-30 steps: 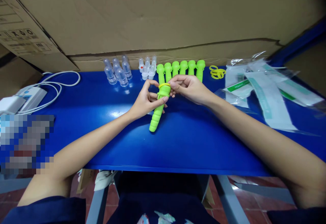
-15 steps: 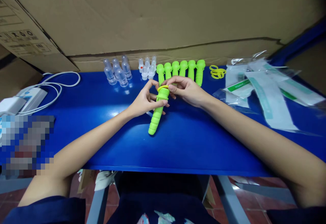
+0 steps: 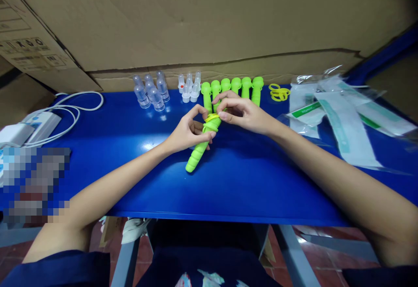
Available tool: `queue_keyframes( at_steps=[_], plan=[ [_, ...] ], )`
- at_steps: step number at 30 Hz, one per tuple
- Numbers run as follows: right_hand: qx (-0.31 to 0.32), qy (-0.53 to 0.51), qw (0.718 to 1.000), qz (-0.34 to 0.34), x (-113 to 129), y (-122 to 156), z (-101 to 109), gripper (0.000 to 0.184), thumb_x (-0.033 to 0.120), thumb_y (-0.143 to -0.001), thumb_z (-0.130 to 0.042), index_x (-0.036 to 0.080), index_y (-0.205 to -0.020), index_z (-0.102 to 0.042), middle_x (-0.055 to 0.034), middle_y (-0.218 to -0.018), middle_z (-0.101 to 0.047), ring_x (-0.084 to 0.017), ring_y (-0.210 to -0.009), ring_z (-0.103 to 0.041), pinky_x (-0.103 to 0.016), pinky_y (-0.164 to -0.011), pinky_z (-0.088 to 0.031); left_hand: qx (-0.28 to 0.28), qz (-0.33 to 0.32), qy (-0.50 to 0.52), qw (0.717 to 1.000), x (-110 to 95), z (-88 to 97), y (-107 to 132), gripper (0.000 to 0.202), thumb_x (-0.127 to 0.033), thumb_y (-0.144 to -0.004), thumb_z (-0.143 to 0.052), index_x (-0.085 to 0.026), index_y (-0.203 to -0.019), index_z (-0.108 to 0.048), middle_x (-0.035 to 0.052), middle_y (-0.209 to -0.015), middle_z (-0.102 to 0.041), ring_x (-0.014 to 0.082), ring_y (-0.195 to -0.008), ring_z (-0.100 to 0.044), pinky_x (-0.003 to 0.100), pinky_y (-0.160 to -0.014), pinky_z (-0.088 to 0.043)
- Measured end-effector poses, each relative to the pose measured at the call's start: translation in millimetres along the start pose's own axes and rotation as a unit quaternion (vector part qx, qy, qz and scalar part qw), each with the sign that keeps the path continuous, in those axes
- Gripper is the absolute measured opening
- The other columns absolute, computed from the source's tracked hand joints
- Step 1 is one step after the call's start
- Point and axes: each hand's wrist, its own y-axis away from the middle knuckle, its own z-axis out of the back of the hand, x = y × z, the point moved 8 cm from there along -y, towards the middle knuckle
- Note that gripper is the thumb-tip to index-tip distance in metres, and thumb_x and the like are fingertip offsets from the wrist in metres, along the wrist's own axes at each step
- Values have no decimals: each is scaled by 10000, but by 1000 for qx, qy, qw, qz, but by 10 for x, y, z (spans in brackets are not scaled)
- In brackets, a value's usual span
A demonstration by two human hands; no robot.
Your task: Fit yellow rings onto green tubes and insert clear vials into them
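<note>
Head view, looking down at a blue counter [image 3: 228, 178] where a person's two bare hands meet around one green tube [image 3: 199, 152]. The green tube is ribbed and lies tilted, its narrow tip resting on the counter toward the person and its wide end raised. The left hand [image 3: 186, 132] grips the green tube just below that wide end, fingers curled round it. The right hand [image 3: 243, 113] pinches a yellow ring [image 3: 212, 117] that sits at the wide end of the green tube; whether the ring is fully seated there cannot be told.

Just beyond the green tube stands a row of matching green tubes [image 3: 240, 84], upright along the counter's far edge. Beyond it and to the left are clear plastic vials [image 3: 150, 91] and a smaller cluster of clear caps [image 3: 189, 87]. Beyond it and to the right lie loose yellow rings [image 3: 279, 93], and farther right a scatter of clear plastic pouches [image 3: 339, 117]. Well to the left of the green tube sit a white cable and adapter [image 3: 42, 121]. Behind everything rises a wall of cardboard [image 3: 209, 21].
</note>
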Motion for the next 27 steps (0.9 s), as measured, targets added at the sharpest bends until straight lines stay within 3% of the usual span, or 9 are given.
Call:
queue_keyframes(
  at_steps=[4, 8, 14, 18, 23, 27],
  plan=[
    [13, 31, 999, 27, -14, 21, -67, 543, 754, -901, -663, 212, -896, -695, -100, -1050, -648, -231, -1009, -593, -355, -870, -503, -3, -5, -4, 1000, -18, 16, 13, 614, -458, -758, -885, -268, -983, -346, -61, -693, -733, 183, -529, -742, 285, -511, -613],
    [38, -4, 999, 18, -111, 45, -150, 552, 712, -828, -781, 216, -1031, -651, -55, -997, -633, -167, -848, -564, -280, -710, -468, 4, -4, -5, 1000, -11, 27, 23, 603, -446, -758, -887, -267, -985, -358, -66, -679, -733, 182, -536, -750, 280, -518, -621],
    [55, -111, 992, -37, -214, 58, -258, 571, 598, -726, -917, 225, -976, -564, -2, -893, -635, -131, -760, -583, -241, -642, -447, 5, 2, 7, 1000, -16, 18, 45, 616, -430, -746, -908, -263, -970, -360, -47, -665, -749, 195, -523, -749, 273, -479, -614],
    [26, -190, 979, -64, -227, 27, -289, 605, 618, -671, -941, 215, -887, -546, 5, -848, -617, -118, -737, -580, -234, -638, -467, -10, -2, 30, 999, -48, 7, 60, 658, -413, -710, -938, -266, -964, -349, -46, -654, -750, 199, -500, -733, 285, -453, -605],
    [-29, -253, 963, -93, -211, 0, -323, 697, 656, -487, -999, 198, -777, -562, -5, -851, -609, -127, -771, -572, -253, -688, -509, -29, -12, 54, 998, -77, 4, 63, 660, -439, -732, -930, -271, -982, -344, -61, -658, -757, 209, -508, -744, 303, -459, -628],
    [-56, -272, 956, -94, -156, 8, -356, 684, 653, -511, -996, 197, -740, -540, 9, -820, -544, -115, -749, -520, -245, -678, -488, -42, -14, 70, 997, -85, 29, 53, 678, -438, -717, -939, -270, -972, -334, -70, -634, -749, 194, -486, -729, 274, -431, -607]
  ],
)
